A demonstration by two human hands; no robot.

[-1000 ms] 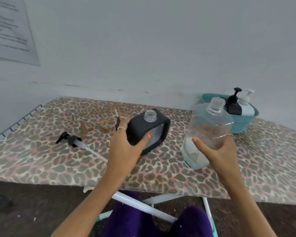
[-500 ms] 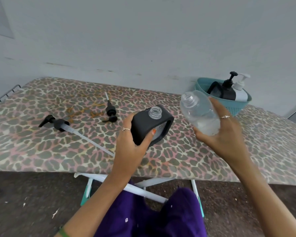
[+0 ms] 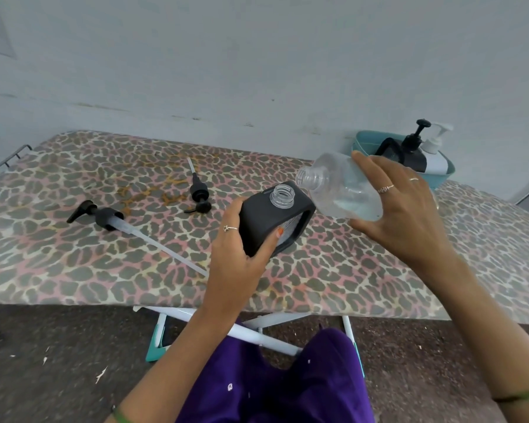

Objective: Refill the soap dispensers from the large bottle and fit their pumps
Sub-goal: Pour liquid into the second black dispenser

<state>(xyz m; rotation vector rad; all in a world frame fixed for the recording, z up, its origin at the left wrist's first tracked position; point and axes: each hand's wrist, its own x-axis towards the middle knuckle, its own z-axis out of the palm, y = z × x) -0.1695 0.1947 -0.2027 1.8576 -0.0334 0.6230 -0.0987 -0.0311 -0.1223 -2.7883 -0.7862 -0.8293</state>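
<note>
My left hand [image 3: 239, 248] grips a black square dispenser [image 3: 266, 221] with an open clear neck, tilted on the leopard-print board [image 3: 74, 264]. My right hand [image 3: 400, 209] holds the large clear bottle [image 3: 339, 187] tipped on its side, its open mouth just above and right of the dispenser's neck. A little pale blue liquid lies in the bottle's lower side. A long black pump [image 3: 104, 216] with a clear tube lies on the board to the left. A short black pump [image 3: 199, 193] lies behind it.
A teal basket [image 3: 440, 175] at the back right holds a black dispenser [image 3: 409, 148] and a white dispenser [image 3: 437, 154], both with pumps on. The wall runs close behind the board. My purple-clad legs and the board's white frame are below the front edge.
My right hand has tipped the large bottle from upright onto its side and brought its mouth over to the black dispenser's neck. My left hand keeps its grip on the dispenser.
</note>
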